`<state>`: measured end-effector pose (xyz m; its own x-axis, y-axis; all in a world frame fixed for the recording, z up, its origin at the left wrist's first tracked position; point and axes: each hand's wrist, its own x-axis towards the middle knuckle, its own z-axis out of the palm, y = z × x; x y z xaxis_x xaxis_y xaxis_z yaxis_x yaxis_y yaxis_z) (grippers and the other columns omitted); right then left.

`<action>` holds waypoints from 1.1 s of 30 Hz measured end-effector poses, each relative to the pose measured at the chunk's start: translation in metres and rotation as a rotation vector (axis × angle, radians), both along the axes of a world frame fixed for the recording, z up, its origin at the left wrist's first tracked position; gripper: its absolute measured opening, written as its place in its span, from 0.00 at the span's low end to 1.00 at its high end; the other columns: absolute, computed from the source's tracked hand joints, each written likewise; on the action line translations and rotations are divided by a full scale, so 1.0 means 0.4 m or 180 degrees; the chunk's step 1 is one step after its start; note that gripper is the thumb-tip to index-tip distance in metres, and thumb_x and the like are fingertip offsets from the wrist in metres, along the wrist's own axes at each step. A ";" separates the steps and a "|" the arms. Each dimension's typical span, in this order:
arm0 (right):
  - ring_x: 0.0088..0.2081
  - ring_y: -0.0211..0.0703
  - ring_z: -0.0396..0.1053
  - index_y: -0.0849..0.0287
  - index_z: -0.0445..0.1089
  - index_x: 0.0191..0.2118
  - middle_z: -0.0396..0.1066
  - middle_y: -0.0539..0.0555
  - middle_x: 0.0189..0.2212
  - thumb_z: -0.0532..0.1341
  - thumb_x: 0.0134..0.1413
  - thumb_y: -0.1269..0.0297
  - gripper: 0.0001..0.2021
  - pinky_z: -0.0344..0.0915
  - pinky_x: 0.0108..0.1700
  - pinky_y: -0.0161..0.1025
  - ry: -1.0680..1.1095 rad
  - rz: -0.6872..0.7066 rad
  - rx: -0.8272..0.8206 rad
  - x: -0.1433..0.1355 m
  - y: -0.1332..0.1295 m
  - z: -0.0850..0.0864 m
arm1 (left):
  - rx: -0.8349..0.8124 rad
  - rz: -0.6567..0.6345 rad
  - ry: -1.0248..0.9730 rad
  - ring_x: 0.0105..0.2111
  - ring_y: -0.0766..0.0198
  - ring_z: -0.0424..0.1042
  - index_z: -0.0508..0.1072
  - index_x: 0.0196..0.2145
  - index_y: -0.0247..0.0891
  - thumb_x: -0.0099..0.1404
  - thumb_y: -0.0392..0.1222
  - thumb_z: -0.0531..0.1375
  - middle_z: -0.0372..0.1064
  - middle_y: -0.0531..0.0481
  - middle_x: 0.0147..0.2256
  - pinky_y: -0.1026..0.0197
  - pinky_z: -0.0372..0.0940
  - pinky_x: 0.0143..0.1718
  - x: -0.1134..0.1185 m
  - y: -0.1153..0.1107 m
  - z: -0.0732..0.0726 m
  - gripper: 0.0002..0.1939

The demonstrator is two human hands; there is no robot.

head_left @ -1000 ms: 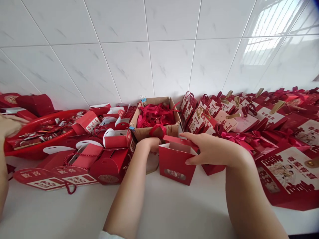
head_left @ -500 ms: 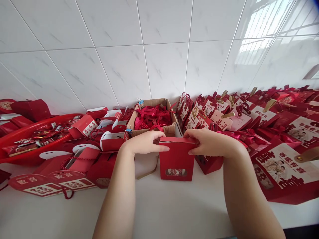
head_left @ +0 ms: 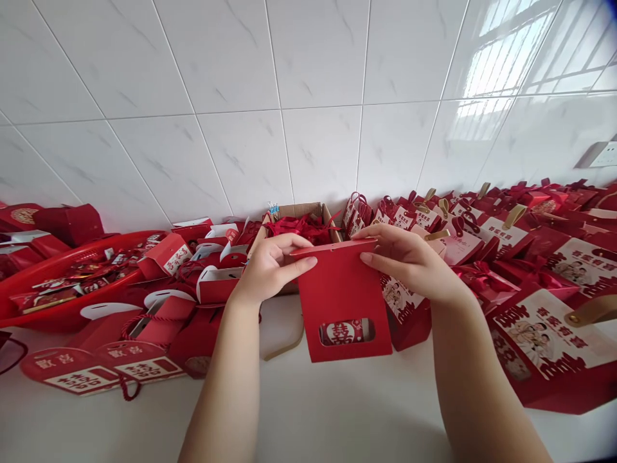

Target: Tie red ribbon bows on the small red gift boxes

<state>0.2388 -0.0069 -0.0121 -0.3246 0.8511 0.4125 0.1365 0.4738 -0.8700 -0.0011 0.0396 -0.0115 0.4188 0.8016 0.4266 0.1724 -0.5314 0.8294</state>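
A red gift box with a small window near its bottom is between my hands, its window side facing me. Through the window a red and white patterned item shows. My left hand pinches the box's top left corner, thumb on the front. At the top right, my right hand grips the edge the same way, thumb in front and fingers behind. The box is slightly tilted, and its top edge looks pressed together.
Behind the box stands a carton of red ribbons. To the left are a red basket of small packets and several open red boxes. Many finished-looking red gift bags crowd the right. A tan strap lies on the white table.
The box has risen and tilted, showing more of its front and window. Its top has narrowed from a wide opening to a thin edge. Both hands have moved up with it, and the view has shifted.
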 end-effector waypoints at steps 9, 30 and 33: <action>0.32 0.34 0.66 0.58 0.69 0.37 0.68 0.52 0.36 0.61 0.55 0.65 0.04 0.65 0.29 0.29 0.0474 -0.0120 0.0324 -0.016 0.009 -0.003 | 0.0190 0.0029 -0.0616 0.22 0.74 0.63 0.71 0.30 0.37 0.54 0.34 0.65 0.67 0.56 0.24 0.72 0.58 0.22 0.017 -0.011 0.007 0.06; 0.30 0.39 0.68 0.58 0.71 0.30 0.73 0.50 0.28 0.59 0.47 0.72 0.04 0.63 0.31 0.34 -0.2302 -0.0728 0.0194 -0.009 0.074 -0.058 | -0.0194 -0.0505 0.1553 0.34 0.62 0.69 0.64 0.32 0.39 0.52 0.41 0.63 0.66 0.53 0.32 0.61 0.65 0.35 0.044 0.044 -0.077 0.12; 0.31 0.39 0.69 0.58 0.71 0.30 0.74 0.49 0.28 0.59 0.47 0.72 0.05 0.62 0.31 0.34 -0.2357 -0.0623 0.0081 -0.009 0.068 -0.055 | -0.0224 -0.0467 0.1468 0.37 0.61 0.70 0.65 0.35 0.40 0.58 0.46 0.60 0.70 0.51 0.35 0.59 0.64 0.39 0.054 0.042 -0.078 0.11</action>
